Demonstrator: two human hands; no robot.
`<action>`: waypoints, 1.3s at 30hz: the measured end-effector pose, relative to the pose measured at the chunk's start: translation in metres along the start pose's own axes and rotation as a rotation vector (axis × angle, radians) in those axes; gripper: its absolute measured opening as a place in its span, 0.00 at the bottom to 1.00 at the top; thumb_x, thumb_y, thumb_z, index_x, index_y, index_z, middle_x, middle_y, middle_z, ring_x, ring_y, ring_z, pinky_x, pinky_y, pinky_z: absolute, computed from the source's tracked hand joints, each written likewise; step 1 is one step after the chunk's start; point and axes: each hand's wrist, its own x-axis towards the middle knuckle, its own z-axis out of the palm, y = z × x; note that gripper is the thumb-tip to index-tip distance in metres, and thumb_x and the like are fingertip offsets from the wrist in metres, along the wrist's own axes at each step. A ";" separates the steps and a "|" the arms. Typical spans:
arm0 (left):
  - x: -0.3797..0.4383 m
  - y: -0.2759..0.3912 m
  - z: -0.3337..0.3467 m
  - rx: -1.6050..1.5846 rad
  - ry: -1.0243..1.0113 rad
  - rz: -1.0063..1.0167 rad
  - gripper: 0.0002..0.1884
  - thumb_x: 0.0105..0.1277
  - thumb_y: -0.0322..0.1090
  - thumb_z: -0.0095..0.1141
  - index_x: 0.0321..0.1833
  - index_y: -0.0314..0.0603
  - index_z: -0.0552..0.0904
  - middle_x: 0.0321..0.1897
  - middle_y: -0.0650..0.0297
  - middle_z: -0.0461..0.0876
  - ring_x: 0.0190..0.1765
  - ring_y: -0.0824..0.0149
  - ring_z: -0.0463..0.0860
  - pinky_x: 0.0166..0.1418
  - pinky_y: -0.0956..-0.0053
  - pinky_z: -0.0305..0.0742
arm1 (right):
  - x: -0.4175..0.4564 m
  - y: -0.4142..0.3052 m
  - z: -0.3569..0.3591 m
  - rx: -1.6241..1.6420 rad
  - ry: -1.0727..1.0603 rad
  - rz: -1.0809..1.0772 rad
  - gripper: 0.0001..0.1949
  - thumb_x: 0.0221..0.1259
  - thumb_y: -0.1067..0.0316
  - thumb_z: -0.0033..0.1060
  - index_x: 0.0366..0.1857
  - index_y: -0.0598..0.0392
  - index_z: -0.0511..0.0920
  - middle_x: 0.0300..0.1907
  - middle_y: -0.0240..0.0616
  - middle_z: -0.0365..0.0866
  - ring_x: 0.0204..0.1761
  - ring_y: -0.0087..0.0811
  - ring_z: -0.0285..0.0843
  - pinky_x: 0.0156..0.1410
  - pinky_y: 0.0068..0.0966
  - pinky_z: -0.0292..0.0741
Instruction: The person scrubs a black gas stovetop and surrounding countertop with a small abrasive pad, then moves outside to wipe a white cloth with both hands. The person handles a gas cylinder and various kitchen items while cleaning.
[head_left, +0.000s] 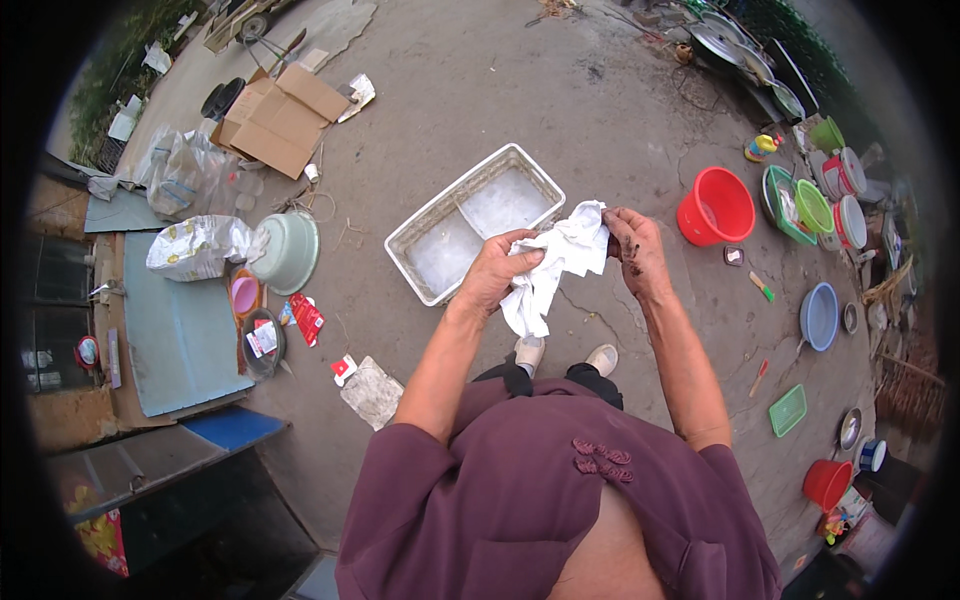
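A crumpled white cloth hangs between my two hands, in front of my body. My left hand grips its left part between thumb and fingers. At the cloth's upper right end, the fingers of my right hand pinch the fabric; dark smudges mark this hand. Just beyond the cloth, a white rectangular plastic crate stands on the ground. Its mesh-like sides look dirty, and a pale, cloudy layer covers its bottom; I cannot tell what that layer is. One loose end of the cloth dangles above my shoes.
A red bucket and a blue basin stand at right, near a green-handled tool. An upturned pale green basin and flattened cardboard boxes lie at left. A light blue board lies farther left.
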 end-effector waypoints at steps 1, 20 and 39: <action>0.000 0.000 -0.001 -0.018 -0.012 0.000 0.19 0.56 0.28 0.61 0.50 0.32 0.73 0.37 0.57 0.81 0.36 0.70 0.82 0.37 0.78 0.79 | -0.002 0.002 0.000 0.057 -0.010 0.012 0.10 0.62 0.62 0.55 0.34 0.60 0.78 0.27 0.28 0.77 0.27 0.19 0.72 0.32 0.17 0.68; 0.013 -0.014 0.032 0.226 -0.030 -0.013 0.21 0.59 0.35 0.57 0.53 0.29 0.73 0.35 0.61 0.80 0.35 0.73 0.80 0.37 0.79 0.76 | -0.024 0.012 0.012 -1.137 0.411 -0.591 0.10 0.49 0.64 0.61 0.18 0.58 0.76 0.24 0.42 0.77 0.26 0.43 0.76 0.31 0.35 0.73; 0.004 0.002 0.005 0.312 -0.052 -0.005 0.12 0.48 0.36 0.66 0.32 0.40 0.79 0.30 0.69 0.77 0.36 0.77 0.73 0.45 0.80 0.67 | -0.037 0.006 -0.019 -0.082 0.128 -0.054 0.13 0.59 0.66 0.59 0.16 0.55 0.75 0.14 0.18 0.65 0.16 0.11 0.54 0.20 0.16 0.49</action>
